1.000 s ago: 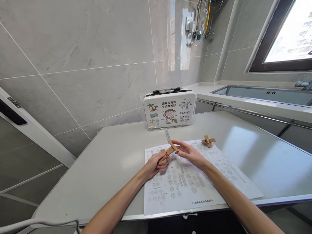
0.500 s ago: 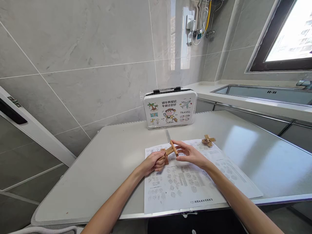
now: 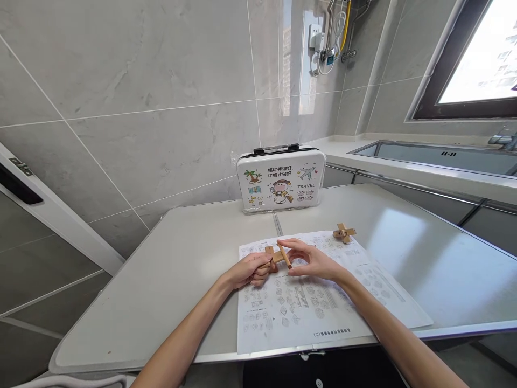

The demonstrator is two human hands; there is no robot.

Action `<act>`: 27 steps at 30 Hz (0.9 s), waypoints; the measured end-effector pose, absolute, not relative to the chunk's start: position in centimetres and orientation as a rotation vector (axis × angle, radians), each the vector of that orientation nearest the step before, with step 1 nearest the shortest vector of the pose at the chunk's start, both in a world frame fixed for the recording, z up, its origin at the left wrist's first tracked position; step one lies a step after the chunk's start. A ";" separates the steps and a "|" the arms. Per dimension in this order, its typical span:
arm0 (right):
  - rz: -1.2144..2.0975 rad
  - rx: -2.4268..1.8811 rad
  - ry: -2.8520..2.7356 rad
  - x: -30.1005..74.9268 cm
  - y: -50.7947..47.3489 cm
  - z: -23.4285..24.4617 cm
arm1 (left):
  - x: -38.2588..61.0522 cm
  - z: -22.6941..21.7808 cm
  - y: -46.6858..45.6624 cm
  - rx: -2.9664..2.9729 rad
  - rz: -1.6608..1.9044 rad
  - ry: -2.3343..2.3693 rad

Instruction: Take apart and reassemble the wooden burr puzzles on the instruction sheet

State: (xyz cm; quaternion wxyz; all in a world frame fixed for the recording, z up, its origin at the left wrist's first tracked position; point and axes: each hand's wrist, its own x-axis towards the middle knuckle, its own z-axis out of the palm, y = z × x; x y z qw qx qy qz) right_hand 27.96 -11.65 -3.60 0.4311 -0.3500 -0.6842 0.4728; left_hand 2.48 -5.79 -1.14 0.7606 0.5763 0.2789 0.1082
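Note:
My left hand [image 3: 254, 268] is closed round one arm of a set of crossed wooden puzzle pieces [image 3: 270, 264], held above a printed sheet [image 3: 307, 323]. Between the thumb and fingers of my right hand [image 3: 313, 260] is a narrow wooden stick [image 3: 285, 256], gripped near its two ends. The stick lies across the free end of the piece in my left hand; whether they are joined I cannot tell. A second cross-shaped wooden puzzle [image 3: 344, 233] rests on the sheet's far right corner.
A white case [image 3: 281, 183] with cartoon prints stands at the back of the white folding table [image 3: 161, 302], against the tiled wall. To the right are a counter with a sink [image 3: 440, 153] and a window [image 3: 480, 59].
The stick in my right hand has tilted and shifted slightly left, closer to my left hand. My left hand keeps its grip on the crossed pieces.

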 end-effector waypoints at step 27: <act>1.335 -0.856 -1.718 26.9 -11.9 -3.7 | 3.5 -1.4 -6.6 1.279 0.238 0.571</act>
